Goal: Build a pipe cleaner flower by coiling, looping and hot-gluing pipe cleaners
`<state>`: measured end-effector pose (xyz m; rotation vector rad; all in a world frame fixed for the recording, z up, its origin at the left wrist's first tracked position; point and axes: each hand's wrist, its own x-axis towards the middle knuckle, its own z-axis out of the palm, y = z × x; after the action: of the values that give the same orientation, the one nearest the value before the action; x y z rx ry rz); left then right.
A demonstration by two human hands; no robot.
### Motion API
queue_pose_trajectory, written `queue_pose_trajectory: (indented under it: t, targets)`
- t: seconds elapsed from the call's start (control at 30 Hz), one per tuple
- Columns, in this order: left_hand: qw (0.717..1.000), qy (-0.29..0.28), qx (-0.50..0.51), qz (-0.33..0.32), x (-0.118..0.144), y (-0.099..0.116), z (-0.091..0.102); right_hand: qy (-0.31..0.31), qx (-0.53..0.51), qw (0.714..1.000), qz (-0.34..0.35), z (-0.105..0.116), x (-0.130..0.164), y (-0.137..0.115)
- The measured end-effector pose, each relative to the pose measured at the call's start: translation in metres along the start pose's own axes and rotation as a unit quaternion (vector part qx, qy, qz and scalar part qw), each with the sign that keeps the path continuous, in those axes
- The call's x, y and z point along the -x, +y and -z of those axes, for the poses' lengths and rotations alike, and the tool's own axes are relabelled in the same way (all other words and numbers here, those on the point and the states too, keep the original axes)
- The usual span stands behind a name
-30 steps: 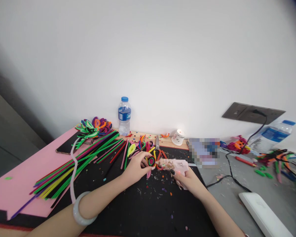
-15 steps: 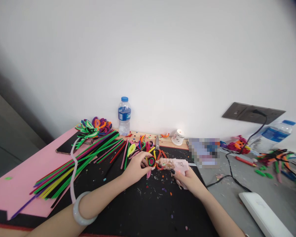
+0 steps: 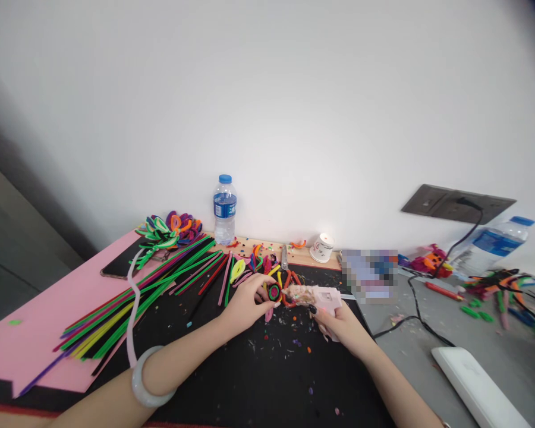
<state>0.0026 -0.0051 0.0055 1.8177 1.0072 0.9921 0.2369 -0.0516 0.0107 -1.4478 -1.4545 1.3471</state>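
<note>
Between the thumb and fingers of my left hand (image 3: 248, 302) is a small round pipe-cleaner coil (image 3: 274, 291), with black, green and dark pink rings. My right hand (image 3: 339, 324) is wrapped round the handle of a pale pink hot glue gun (image 3: 325, 297). Its nozzle end, crusted with glue and coloured bits, points left and comes right up to the coil; whether the tip touches it I cannot tell. A glue stick (image 3: 348, 296) pokes out of the gun's back. Short orange and yellow pipe-cleaner pieces (image 3: 289, 278) lie just behind the coil.
Long pipe cleaners (image 3: 129, 309) spread over the pink sheet (image 3: 40, 333) on the left, near a phone (image 3: 116, 261). A water bottle (image 3: 225, 211) and a paper cup (image 3: 322, 247) stand by the wall. On the right are a black cable (image 3: 417, 303) and a white device (image 3: 477, 386).
</note>
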Motion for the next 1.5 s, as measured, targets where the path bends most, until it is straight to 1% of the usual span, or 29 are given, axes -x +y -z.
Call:
queue_pose_trajectory:
  t: [0.17, 0.47, 0.83, 1.5]
  targets:
    - [1.0, -0.003, -0.003, 0.004, 0.0003, -0.0002, 0.0004, 0.015, 0.008, 1.0, -0.003, 0.0001, -0.0001, 0.001]
    - [1.0, -0.007, -0.001, 0.0, -0.0008, -0.0001, 0.0005, -0.001, 0.005, 1.0, 0.005, 0.0017, -0.0016, 0.0018]
    - [1.0, -0.012, -0.002, -0.011, 0.0004, 0.0, 0.0002, 0.012, 0.006, 1.0, 0.001, 0.0001, -0.0007, 0.0003]
    - [0.999, -0.025, -0.022, -0.035, 0.001, -0.0014, 0.0016, 0.006, 0.013, 1.0, 0.01, 0.002, -0.0018, 0.0041]
